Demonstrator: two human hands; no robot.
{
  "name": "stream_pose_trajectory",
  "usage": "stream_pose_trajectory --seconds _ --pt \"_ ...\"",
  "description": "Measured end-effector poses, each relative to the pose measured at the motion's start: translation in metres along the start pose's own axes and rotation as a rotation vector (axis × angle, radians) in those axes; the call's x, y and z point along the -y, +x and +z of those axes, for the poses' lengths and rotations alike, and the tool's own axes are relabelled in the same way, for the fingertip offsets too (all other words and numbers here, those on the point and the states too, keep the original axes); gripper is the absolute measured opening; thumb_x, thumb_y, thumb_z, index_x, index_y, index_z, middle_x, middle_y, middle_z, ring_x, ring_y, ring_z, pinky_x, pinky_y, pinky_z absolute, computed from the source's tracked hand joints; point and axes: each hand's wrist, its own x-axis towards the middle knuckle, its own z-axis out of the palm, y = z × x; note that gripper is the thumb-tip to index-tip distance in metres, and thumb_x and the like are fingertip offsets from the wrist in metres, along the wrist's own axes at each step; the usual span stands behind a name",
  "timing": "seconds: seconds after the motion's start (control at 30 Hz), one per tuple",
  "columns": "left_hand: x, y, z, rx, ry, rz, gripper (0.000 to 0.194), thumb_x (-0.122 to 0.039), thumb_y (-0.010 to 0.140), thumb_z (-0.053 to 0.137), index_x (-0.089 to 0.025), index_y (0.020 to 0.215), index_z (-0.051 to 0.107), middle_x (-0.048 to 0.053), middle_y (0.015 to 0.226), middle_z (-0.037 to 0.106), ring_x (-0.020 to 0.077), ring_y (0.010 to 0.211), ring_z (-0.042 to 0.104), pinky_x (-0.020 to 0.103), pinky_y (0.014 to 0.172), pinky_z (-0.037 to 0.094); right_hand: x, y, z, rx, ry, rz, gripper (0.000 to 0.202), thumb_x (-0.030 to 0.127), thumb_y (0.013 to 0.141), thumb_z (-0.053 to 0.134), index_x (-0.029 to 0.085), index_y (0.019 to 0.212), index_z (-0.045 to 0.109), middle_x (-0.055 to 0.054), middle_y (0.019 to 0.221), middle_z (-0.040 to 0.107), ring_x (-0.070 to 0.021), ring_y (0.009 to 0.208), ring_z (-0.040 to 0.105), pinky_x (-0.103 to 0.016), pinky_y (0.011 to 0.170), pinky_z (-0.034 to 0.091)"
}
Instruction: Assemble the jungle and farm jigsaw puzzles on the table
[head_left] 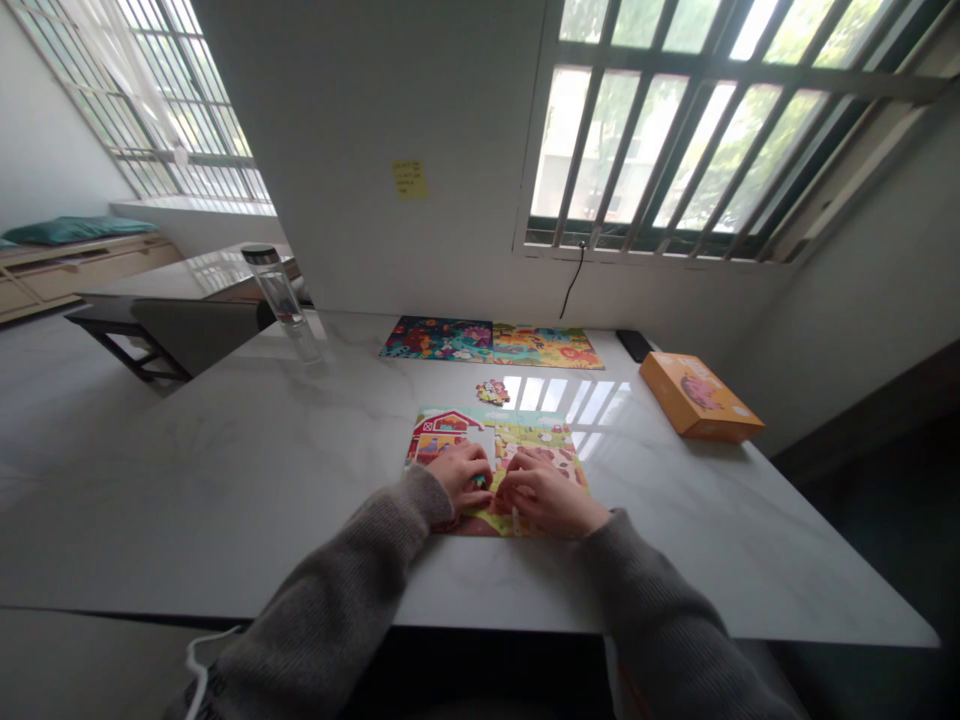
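Note:
A farm-scene puzzle (551, 430) with a red barn lies near the table's front edge, with a pale gap in its upper middle. My left hand (459, 478) rests on its left half, fingers bent and pressed down on the pieces. To the right, my right hand (544, 492) is closed, its fingertips pinched together low on the puzzle's middle. What is between those fingertips is too small to make out. A small pile of loose puzzle pieces (493, 391) sits just behind the puzzle.
Behind lie a dark finished picture (439, 339) and a bright animal picture (547, 345), side by side. A black phone (634, 346) and an orange box (701, 395) are at the right. A glass bottle (276, 288) stands at the back left of the white table (187, 480).

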Motion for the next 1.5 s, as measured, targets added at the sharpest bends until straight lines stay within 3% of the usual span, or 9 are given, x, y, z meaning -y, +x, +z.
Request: stream_pose_trajectory --seconds 0.2,0.47,0.63,0.77,0.93,1.2,1.37,1.5 --pt "-0.003 0.003 0.004 -0.008 -0.023 -0.059 0.01 -0.021 0.078 0.074 -0.019 0.086 0.069 0.006 0.095 0.06 0.0228 0.094 0.056 0.036 0.088 0.047 0.001 0.0 0.002 0.01 -0.023 0.007 0.02 0.009 0.087 0.061 0.025 0.092 0.072 -0.004 0.091 0.059 -0.0206 0.093 0.053 -0.036 0.084 0.047" --pt "0.003 0.002 0.001 0.004 0.068 -0.003 0.009 -0.025 0.082 0.069 -0.02 0.089 0.069 0.005 0.097 0.069 0.0246 0.096 0.057 0.039 0.092 0.044 0.0 -0.001 0.002 0.03 -0.008 0.033 0.02 0.009 0.086 0.061 0.025 0.091 0.071 -0.004 0.093 0.058 -0.0208 0.095 0.053 -0.037 0.086 0.047" --pt "0.028 -0.005 -0.016 -0.195 0.063 -0.06 0.012 -0.027 0.088 0.06 -0.02 0.091 0.069 0.006 0.095 0.07 0.0227 0.095 0.062 0.037 0.091 0.046 -0.003 0.0 0.004 0.016 -0.001 0.014 0.021 0.01 0.088 0.059 0.023 0.101 0.069 -0.006 0.098 0.059 -0.0214 0.097 0.055 -0.036 0.087 0.048" --pt "0.049 -0.016 -0.034 -0.272 0.176 -0.205 0.016 -0.026 0.088 0.057 -0.019 0.093 0.07 0.008 0.097 0.07 0.0249 0.095 0.061 0.038 0.087 0.046 -0.011 0.004 0.007 -0.095 0.051 0.011 0.022 0.013 0.092 0.056 0.024 0.108 0.067 -0.007 0.105 0.062 -0.021 0.1 0.058 -0.037 0.089 0.048" --pt "0.059 -0.024 -0.037 -0.22 0.263 -0.301 0.016 -0.026 0.087 0.058 -0.018 0.09 0.071 0.009 0.095 0.069 0.026 0.093 0.06 0.038 0.086 0.045 -0.037 0.022 0.0 -0.173 0.053 0.073 0.019 0.015 0.093 0.056 0.023 0.106 0.068 -0.007 0.101 0.066 -0.0208 0.096 0.061 -0.037 0.086 0.049" --pt "0.059 -0.022 -0.028 -0.172 0.263 -0.327 0.017 -0.03 0.087 0.062 -0.019 0.094 0.072 0.01 0.099 0.065 0.0272 0.095 0.058 0.04 0.087 0.045 -0.109 0.083 -0.007 -0.3 -0.091 0.049 0.036 0.005 0.088 0.049 0.02 0.116 0.065 -0.011 0.114 0.065 -0.024 0.106 0.058 -0.042 0.096 0.047" --pt "0.057 -0.022 -0.029 -0.164 0.276 -0.336 0.016 -0.031 0.087 0.062 -0.02 0.095 0.072 0.01 0.099 0.064 0.0269 0.096 0.057 0.039 0.088 0.045 -0.136 0.113 -0.002 -0.236 -0.235 0.149 0.047 0.003 0.083 0.053 0.019 0.127 0.061 -0.012 0.133 0.06 -0.0261 0.114 0.054 -0.043 0.102 0.042" --pt "0.055 -0.022 -0.03 -0.152 0.283 -0.352 0.018 -0.032 0.088 0.062 -0.02 0.097 0.072 0.01 0.101 0.064 0.0269 0.097 0.057 0.039 0.089 0.045 -0.146 0.124 0.004 -0.205 -0.247 0.191 0.034 0.009 0.087 0.055 0.021 0.117 0.067 -0.01 0.124 0.065 -0.0249 0.105 0.056 -0.037 0.094 0.045"
